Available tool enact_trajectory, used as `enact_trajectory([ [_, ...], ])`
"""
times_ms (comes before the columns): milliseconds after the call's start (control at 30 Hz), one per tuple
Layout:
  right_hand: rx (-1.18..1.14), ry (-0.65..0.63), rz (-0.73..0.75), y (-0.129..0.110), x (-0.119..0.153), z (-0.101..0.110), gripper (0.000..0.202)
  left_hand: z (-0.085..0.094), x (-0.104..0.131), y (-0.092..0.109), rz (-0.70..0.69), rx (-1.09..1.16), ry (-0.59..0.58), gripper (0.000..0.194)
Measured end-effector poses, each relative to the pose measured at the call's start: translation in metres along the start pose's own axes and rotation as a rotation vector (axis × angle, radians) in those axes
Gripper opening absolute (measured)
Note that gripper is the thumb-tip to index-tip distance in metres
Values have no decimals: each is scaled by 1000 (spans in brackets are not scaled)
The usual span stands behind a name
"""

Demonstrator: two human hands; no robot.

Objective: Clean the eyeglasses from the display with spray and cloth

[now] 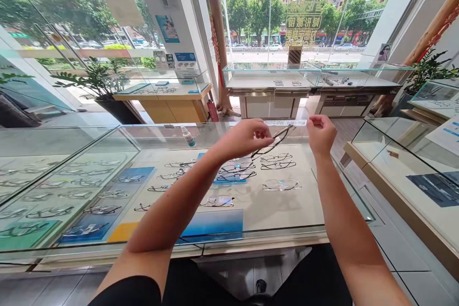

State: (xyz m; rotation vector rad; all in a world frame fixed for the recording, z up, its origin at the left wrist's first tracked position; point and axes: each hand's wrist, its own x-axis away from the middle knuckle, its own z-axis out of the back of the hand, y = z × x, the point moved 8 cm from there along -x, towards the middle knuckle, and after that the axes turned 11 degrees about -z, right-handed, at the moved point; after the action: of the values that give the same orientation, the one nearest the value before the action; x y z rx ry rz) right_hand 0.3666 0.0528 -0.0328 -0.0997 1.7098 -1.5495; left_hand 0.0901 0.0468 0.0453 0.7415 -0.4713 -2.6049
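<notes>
Bright daylight, glare on glass

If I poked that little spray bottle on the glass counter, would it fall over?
Maybe! The spray bottle is taller than it is wide, so a poke up high could tip it. Once down, its roundish sides might let it roll on the flat glass counter. It's small, so probably light, but I can't tell how full it is.

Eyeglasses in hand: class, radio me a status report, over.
Left hand gripping dark eyeglasses above glass display case. Right hand raised, fingers curled, apart from them. Spray bottle off left, out of the way.
</notes>
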Motion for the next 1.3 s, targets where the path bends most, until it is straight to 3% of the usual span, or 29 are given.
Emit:
enact_trajectory([
  [67, 30, -23, 14, -2, 4, -5, 14, 34, 12, 0, -12, 153, 152, 27],
  [133, 52, -41, 48, -6, 10, -8, 15, 57, 22, -5, -8, 282, 279, 30],
  [267, 54, -114, 115, -15, 28, -22, 17, 76, 33, -17, -10, 434, 457, 30],
  [400, 16, -317, 169, -44, 51, -57, 16, 78, 35, -24, -20, 527, 544, 35],
  [500, -90, -432, 221, -92, 62, -75, 16, 78, 35, -26, -41, 606, 578, 37],
  [633, -299, -518, 221, -162, 66, -74, 9, 77, 36, -25, -63, 694, 624, 39],
  [733, -299, -608, 206, -189, 74, -72, 14, 77, 36, -22, -82, 705, 641, 40],
  [900, -209, -661, 250, -192, 87, -72, 14, 72, 32, -18, -106, 675, 631, 36],
  [1067, -268, -754, 245, -191, 91, -77, 13, 70, 34, -20, -104, 639, 682, 33],
  [1300, -266, -759, 244, -196, 85, -72, 14, 68, 37, -20, -54, 640, 624, 36],
])
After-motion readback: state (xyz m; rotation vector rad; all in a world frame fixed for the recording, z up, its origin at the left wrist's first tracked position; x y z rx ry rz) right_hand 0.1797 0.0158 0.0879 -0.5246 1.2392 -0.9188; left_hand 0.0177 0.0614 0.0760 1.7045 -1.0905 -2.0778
